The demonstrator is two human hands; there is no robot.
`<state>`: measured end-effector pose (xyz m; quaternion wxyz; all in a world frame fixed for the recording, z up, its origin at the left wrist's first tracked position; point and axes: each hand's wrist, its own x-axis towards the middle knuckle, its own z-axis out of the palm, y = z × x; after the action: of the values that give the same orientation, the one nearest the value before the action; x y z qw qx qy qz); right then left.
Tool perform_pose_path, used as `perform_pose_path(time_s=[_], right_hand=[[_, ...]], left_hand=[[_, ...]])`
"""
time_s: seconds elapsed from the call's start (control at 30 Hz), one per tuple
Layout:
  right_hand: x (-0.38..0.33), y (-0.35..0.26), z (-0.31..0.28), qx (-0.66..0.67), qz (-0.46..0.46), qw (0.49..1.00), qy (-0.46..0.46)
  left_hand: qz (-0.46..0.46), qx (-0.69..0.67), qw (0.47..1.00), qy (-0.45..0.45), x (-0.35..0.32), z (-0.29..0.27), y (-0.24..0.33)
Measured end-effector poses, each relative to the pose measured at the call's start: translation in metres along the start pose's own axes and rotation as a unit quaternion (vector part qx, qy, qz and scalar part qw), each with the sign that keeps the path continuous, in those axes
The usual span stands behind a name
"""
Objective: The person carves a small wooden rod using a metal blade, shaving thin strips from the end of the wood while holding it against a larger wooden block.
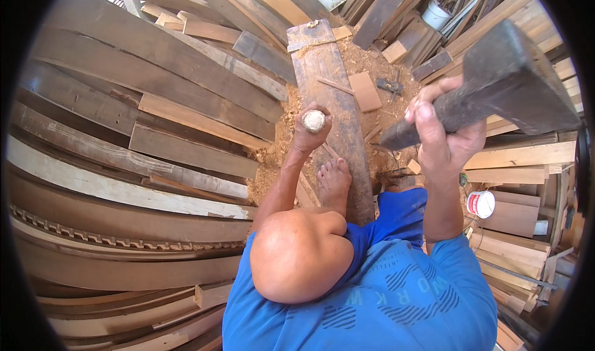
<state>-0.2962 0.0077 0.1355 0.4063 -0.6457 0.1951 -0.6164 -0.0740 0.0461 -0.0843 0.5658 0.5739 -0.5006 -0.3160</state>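
My right hand point(447, 131) is raised at the right, fingers wrapped round the handle of a large dark mallet point(517, 78). The mallet's blocky head looms close at the upper right, and its handle end points down to the left. Near the middle, my left hand point(308, 134) is closed round an upright chisel point(314, 121). Only the pale, battered round butt of its handle shows; my fist hides the lower part, so where its blade rests cannot be seen. Beneath lies a long worn plank point(328, 72), with my bare foot point(334, 180) on it.
Long boards point(186, 146) are stacked along the left. Sawdust and shavings point(273, 159) surround the plank. A flat brown wood piece point(365, 92) and a small dark metal tool point(390, 86) lie to its right. Further right are a white bucket point(481, 204) and more timber point(514, 159).
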Motion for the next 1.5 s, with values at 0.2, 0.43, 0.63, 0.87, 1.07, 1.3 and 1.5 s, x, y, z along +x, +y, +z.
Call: perform_pose_path(time_s=[0.2,0.43,0.63,0.87,1.07,1.3,1.5], right_hand=[[0.044,-0.003,0.019,0.065,-0.116,0.989,0.061],[-0.022,0.084,0.019,-0.356,0.029,0.846,-0.396],[-0.010,0.067,0.025,-0.381,0.053,0.830,-0.404],[0.006,0.056,0.038,-0.241,-0.051,0.904,-0.350],[-0.046,0.110,0.005,-0.304,0.146,0.835,-0.435],[-0.070,0.163,0.018,-0.260,0.296,0.852,-0.344],[-0.147,0.236,0.002,-0.362,0.373,0.751,-0.408]], left_hand=[[-0.006,-0.002,1.000,0.009,0.000,-0.001,0.001],[0.220,0.172,0.954,0.105,-0.011,0.000,0.015],[0.043,0.076,0.996,0.010,-0.048,-0.018,-0.019],[0.025,-0.077,0.991,-0.106,-0.040,-0.026,-0.024],[0.098,0.150,0.981,0.074,-0.029,0.008,-0.023],[-0.008,0.045,0.980,0.194,0.001,0.005,-0.034],[-0.074,0.061,0.976,0.197,0.009,-0.002,-0.022]])
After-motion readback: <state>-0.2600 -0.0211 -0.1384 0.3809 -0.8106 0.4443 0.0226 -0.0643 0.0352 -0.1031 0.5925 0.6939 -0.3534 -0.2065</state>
